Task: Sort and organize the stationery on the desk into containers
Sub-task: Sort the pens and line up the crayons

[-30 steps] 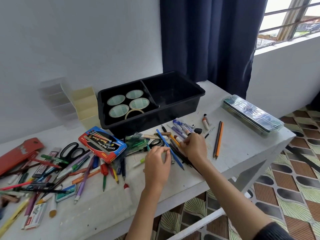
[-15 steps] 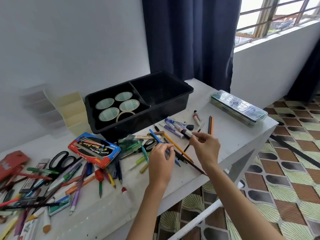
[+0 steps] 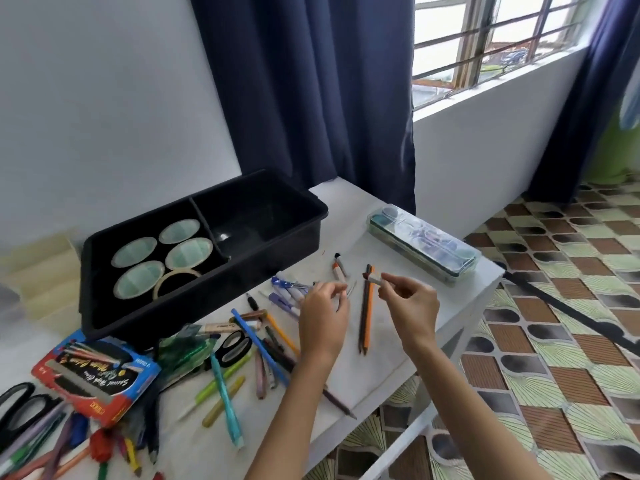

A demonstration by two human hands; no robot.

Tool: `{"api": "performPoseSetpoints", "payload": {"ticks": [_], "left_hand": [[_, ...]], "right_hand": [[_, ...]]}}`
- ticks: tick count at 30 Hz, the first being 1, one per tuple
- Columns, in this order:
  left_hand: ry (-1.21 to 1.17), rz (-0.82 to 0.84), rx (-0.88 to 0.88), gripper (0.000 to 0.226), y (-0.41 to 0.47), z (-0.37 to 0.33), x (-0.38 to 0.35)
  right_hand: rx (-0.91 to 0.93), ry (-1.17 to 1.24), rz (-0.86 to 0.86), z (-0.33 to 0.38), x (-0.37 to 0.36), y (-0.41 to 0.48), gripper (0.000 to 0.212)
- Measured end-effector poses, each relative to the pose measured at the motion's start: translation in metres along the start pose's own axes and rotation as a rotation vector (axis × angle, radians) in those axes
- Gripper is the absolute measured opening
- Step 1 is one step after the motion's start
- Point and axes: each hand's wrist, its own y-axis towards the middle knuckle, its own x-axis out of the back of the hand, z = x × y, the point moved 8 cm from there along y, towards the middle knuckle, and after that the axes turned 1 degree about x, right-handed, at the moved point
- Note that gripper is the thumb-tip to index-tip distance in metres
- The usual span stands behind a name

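Pinches a short round marker between thumb and fingertips of the right hand, above two slim pencils on the matte white desk. Holds the left hand beside it, fingers curled (cannot tell if gripping anything, blurred). Behind, glossy black plastic tray, tape rolls in its left compartment.

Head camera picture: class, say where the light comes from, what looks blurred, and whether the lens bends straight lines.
Head view: daylight comes from the window at upper right, its panes washed out. Head view: the left hand and right hand are softened by motion blur. Head view: the wide lens leans the curtain.
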Motion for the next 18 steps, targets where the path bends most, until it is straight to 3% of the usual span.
{"api": "performPoseSetpoints", "payload": {"ticks": [12, 18], "left_hand": [[0.326, -0.096, 0.098, 0.029, 0.063, -0.002, -0.056], [0.453, -0.181, 0.131, 0.010, 0.066, -0.006, -0.056]], "right_hand": [[0.011, -0.052, 0.136, -0.018, 0.000, 0.067, 0.015], [0.055, -0.039, 0.197, -0.020, -0.005, 0.067, 0.014]]}}
